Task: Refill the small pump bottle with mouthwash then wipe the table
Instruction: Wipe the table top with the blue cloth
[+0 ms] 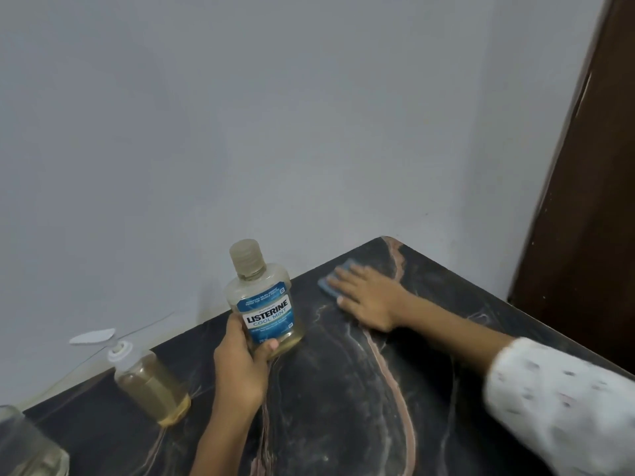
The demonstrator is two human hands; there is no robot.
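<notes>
My left hand [240,365] grips the capped Listerine mouthwash bottle [264,304] by its lower part, holding it just above the dark marble table [343,389]. A little yellowish liquid sits at its bottom. The small pump bottle [151,386], with a white pump head and yellowish liquid inside, stands at the table's left. My right hand [367,297] lies flat with straight fingers on a blue cloth [331,281] near the table's far corner, covering most of it.
A grey wall runs behind the table. A dark brown door [584,201] stands to the right. Part of a clear glass container [27,448] shows at the lower left corner.
</notes>
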